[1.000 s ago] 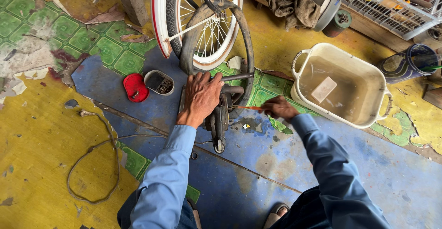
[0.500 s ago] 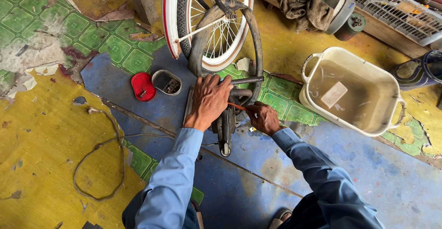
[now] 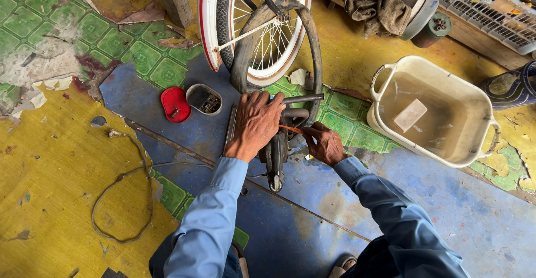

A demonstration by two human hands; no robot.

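The inner tube [image 3: 312, 49] is already out of the bicycle wheel [image 3: 262, 26] and hangs in a dark loop from the rim at the top centre of the frame down to the floor, so the stripping-out looks done; what I judge is left is the work on the tube itself, which seems only at its start. The left hand [image 3: 254, 124] lies palm down, fingers spread and pressing on the lower end of the tube where it rests over a small dark clamp-like stand [image 3: 276, 155] at the centre of the frame. The right hand [image 3: 325, 144] is just beside it, fingers drawn together and pinching a thin orange-handled tool [image 3: 290, 129] whose tip points at the rubber under the left hand; what the tip does there I cannot tell. To the left of the hands sit a red lid [image 3: 175, 104] and an open small tin [image 3: 204, 98], touching the blue patch of floor, contents too small to make out. At the right stands a cream plastic basin [image 3: 391, 79] of cloudy water with a pale block lying in it, well apart from the hands. A loose cord [image 3: 125, 200] curls on the yellow floor at lower left, and rags [image 3: 374, 4] are heaped at the top right. The wheel stands close over the work and crowds the space above the hands
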